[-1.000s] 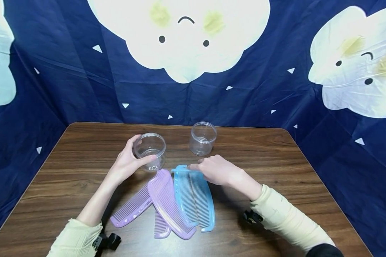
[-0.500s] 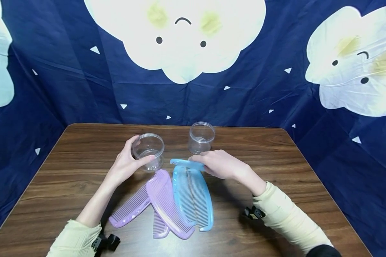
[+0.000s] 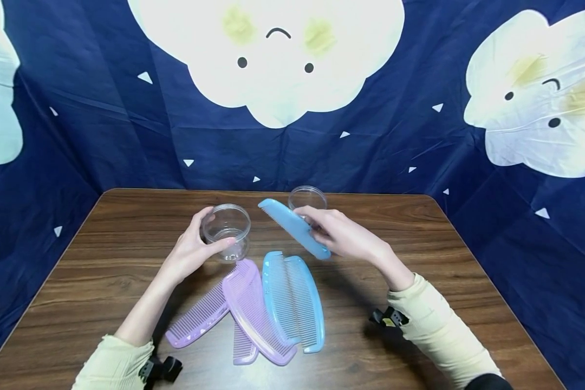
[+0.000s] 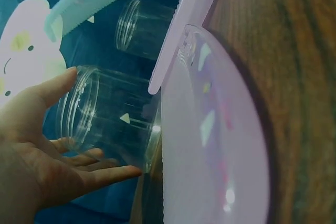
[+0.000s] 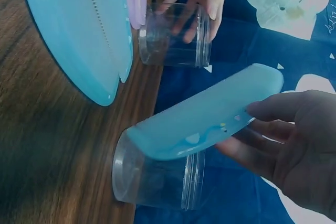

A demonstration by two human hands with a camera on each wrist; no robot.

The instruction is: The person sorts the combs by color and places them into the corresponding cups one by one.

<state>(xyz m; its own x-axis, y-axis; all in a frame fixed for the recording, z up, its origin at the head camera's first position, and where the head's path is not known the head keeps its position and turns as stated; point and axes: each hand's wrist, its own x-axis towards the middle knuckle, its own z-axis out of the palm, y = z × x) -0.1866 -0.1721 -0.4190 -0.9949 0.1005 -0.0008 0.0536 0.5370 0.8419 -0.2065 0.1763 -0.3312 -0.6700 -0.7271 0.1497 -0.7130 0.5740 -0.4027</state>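
Nearest on the wood-grain table [image 3: 434,346] lie three purple combs [image 3: 258,314], the broadest laid across the other two; just to their right, two blue combs [image 3: 313,303] lie side by side, teeth facing inward. Beyond the purple group, the left hand [image 3: 192,246] curls round an upright clear jar [image 3: 230,250], thumb on the near side, fingers apart around the far left side. To the right, the right hand [image 3: 343,233] pinches a raised blue comb [image 3: 294,227] by its spine, thumb and fingers clamped on opposite faces; the comb slants, its far end to the left, its teeth toward the near left. It appears to be light, stiff, smooth plastic, likely somewhat slippery; the solid spine near mid-length should offer the best hold, the fine teeth being probably its most fragile part. Behind it stands a second clear jar [image 3: 308,198], partly hidden. Farthest hangs a navy cloth backdrop [image 3: 385,157] printed with clouds.
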